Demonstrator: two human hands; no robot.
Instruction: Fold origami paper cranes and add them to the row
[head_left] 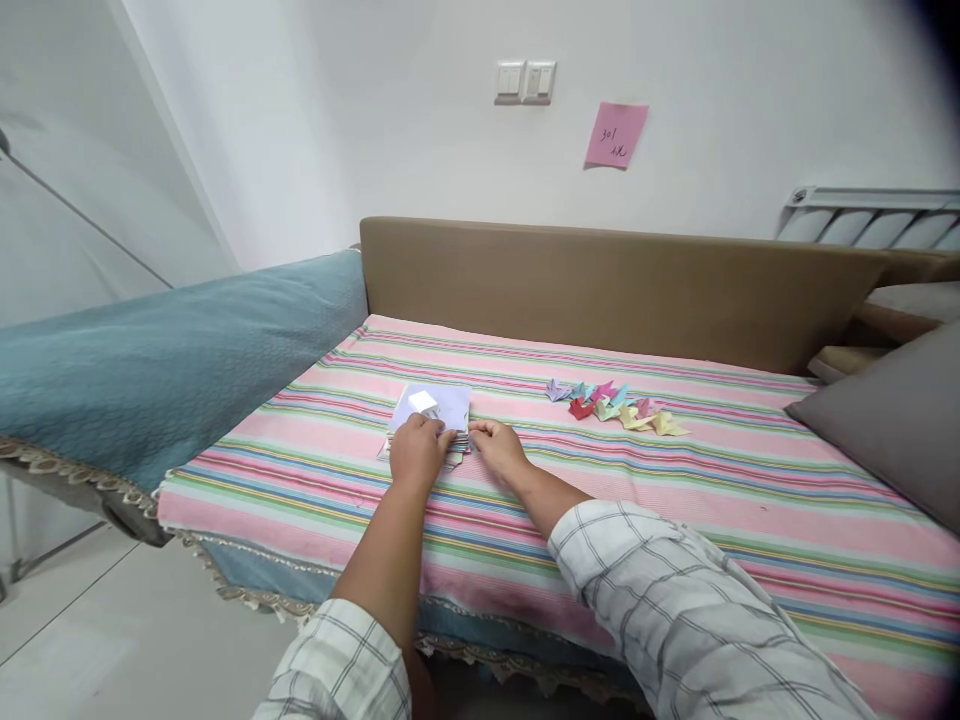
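Observation:
A stack of pale lilac square paper sheets (442, 405) lies on the striped cover of a sofa seat (675, 480); a small white patch shows on its top sheet. My left hand (417, 452) rests on the stack's near edge with its fingers curled, pinching the paper. My right hand (498, 447) sits at the stack's near right corner, fingers bent against the edge. To the right, apart from both hands, lies a row of several small folded paper figures (616, 404) in purple, red, teal, pink and yellow.
A brown sofa back (600, 285) runs behind the seat. A teal-covered armrest (172, 360) stands on the left, a grey cushion (892, 420) on the right. On the wall hang light switches (525, 82) and a pink note (616, 135). Pale floor lies at lower left.

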